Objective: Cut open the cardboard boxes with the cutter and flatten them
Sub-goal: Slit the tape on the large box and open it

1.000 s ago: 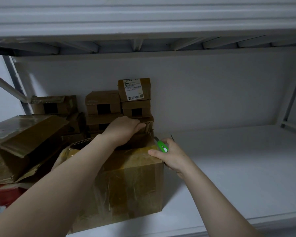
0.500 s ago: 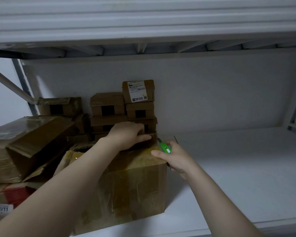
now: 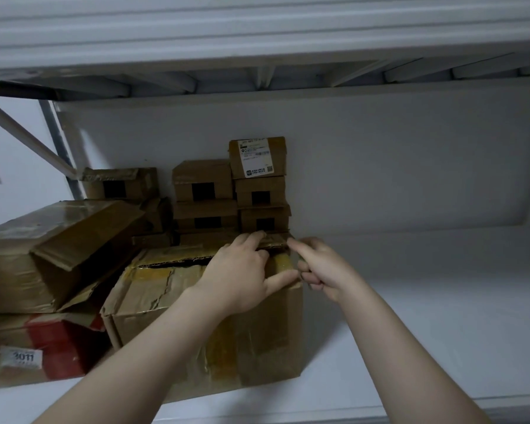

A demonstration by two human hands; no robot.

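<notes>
On the shelf (image 3: 426, 301), front left, a large taped box (image 3: 202, 325) is sitting upright, its top already gaping along the rear edge. Left hand (image 3: 239, 270) is lying straight-fingered over the rear flap (image 3: 276, 240). Right hand (image 3: 322, 270) is touching it with the index finger, the other fingers curled; no cutter is showing, so I cannot tell whether it is holding one. Flattening is not yet starting, and the small boxes (image 3: 202, 182) behind are standing unflattened.

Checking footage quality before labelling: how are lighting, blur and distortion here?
Head view: dim, shadowed under the upper shelf, whose edge bows from wide-angle distortion; mild glare on the taped left box; left hand and right hand slightly soft.
</notes>
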